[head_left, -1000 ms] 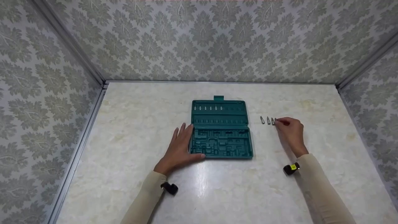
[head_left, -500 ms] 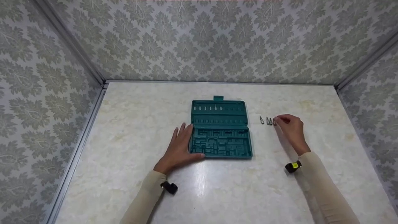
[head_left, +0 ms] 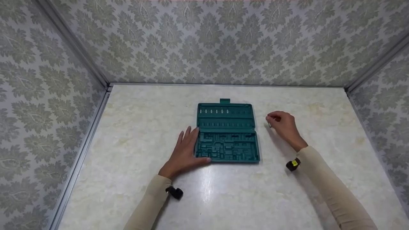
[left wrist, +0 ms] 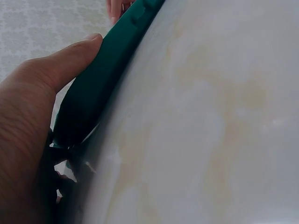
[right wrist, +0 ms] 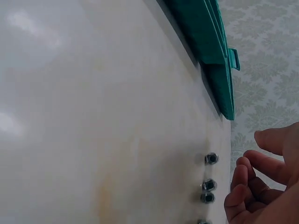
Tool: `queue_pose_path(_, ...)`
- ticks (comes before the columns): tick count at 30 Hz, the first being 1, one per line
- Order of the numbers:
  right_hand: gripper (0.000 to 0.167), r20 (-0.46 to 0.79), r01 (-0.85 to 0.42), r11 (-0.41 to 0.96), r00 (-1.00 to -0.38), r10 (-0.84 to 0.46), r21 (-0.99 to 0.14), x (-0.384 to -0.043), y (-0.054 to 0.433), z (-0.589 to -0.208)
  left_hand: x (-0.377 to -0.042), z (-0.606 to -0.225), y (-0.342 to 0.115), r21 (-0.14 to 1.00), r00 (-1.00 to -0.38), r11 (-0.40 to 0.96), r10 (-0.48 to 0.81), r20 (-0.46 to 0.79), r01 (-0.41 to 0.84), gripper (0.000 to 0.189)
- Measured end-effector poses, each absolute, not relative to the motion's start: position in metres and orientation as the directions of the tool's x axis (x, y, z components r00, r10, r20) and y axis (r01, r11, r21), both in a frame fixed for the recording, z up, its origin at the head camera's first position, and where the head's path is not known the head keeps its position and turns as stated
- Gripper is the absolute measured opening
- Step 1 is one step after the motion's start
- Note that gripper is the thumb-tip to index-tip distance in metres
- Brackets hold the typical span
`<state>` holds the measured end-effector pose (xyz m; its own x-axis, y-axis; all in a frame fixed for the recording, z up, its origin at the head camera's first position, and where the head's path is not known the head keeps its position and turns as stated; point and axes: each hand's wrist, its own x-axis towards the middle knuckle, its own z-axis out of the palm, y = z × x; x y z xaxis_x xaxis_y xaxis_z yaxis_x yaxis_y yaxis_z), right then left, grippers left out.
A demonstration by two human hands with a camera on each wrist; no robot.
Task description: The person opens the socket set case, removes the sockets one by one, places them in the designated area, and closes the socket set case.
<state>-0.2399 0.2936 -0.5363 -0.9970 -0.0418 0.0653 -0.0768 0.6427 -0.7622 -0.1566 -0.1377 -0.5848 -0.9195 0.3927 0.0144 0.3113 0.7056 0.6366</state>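
Note:
A green plastic case (head_left: 227, 162) lies unfolded on the table. My left hand (head_left: 181, 155) rests against its near left corner, thumb along the front edge and fingers by the left side; the thumb (left wrist: 77, 58) touches the case wall in the left wrist view. To the right of the case, my right hand (head_left: 284, 126) hovers over a short metal bit (head_left: 269, 125). In the right wrist view, thumb and index finger are apart with nothing between them. Several hex-ended metal bits (right wrist: 210, 185) stand out from the tabletop there; in the head view the hand hides most.
Small pale pieces (head_left: 216, 111) sit in the upper row of the case's far half. The near half has moulded recesses. A latch tab (head_left: 225, 101) sticks out at the back. Patterned wall panels (head_left: 209, 41) border the marbled table (head_left: 143, 111).
My right hand has let go of the rightmost bit and moved left to the bit nearest the case. The bits were drawn closer together. My left hand stays put.

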Motion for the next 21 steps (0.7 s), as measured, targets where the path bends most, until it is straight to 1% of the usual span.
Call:
queue_pose_path(4,0.031,0.085,-0.137,0.646,-0.99,-0.112,-0.751,-0.245,0.278,-0.534,-0.155,-0.584,-0.138,0.639,-0.922,0.706,0.387,0.015,0.307,0.136)
queue_pose_path(11,0.03,0.052,-0.167,0.639,-0.979,-0.195,-0.751,-0.253,0.253,-0.528,-0.154,-0.583,-0.138,0.648,-0.922,0.696,0.387,0.025,0.309,0.136)
queue_pose_path(21,0.032,0.055,-0.271,0.624,-0.938,-0.343,-0.733,-0.267,0.226,-0.525,-0.155,-0.585,-0.139,0.643,-0.922,0.7,0.387,0.026,0.312,0.135)
